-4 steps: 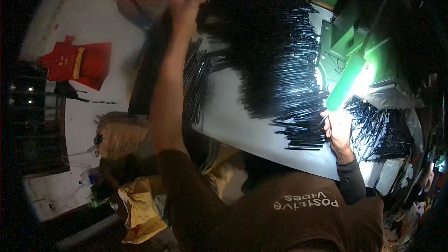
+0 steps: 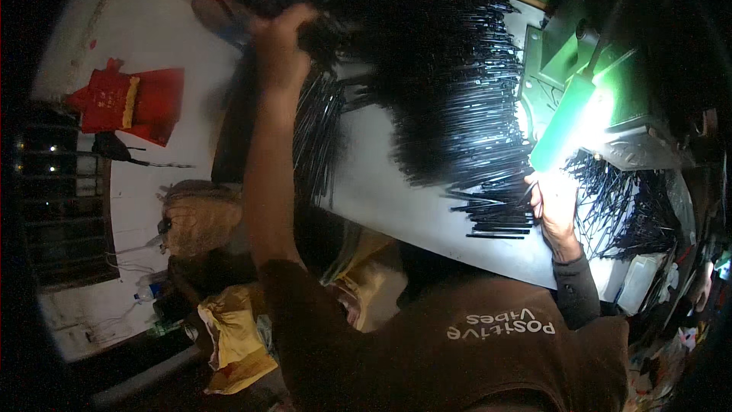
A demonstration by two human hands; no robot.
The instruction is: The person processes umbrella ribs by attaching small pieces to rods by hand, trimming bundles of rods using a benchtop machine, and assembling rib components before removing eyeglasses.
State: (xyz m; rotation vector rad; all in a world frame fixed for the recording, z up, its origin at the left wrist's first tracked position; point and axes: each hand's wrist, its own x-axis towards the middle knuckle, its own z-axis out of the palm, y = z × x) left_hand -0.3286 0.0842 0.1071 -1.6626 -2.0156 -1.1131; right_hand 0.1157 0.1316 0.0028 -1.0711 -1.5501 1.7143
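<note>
At the far left a red cloth item with a yellow band [image 2: 126,107] lies on the pale floor, and lower down a yellow rag [image 2: 229,336] sits beside a brown bundle [image 2: 200,217]; neither is touched. The left hand [image 2: 280,49] is raised at the far edge of the white work board [image 2: 381,183], its fingers curled shut around a thick bunch of black rods [image 2: 343,27], gripped at the gathered end where they are packed tight. From there the great heap of thin black rods [image 2: 450,84] fans across the board toward the lamp. They look light singly, stiff and smooth, so a loose handful would likely slide apart; a firm grasp round a squared-up bundle, near one end, seems the safest hold. At the near right a small row of aligned rods [image 2: 496,217] lies flat, and the right hand [image 2: 555,206] rests against its ends, fingers close together, though whether it pinches any I cannot tell in the glare. Above it a green lamp [image 2: 568,122] shines down, and further right more black rods [image 2: 625,206] lie in a loose tangle.
</note>
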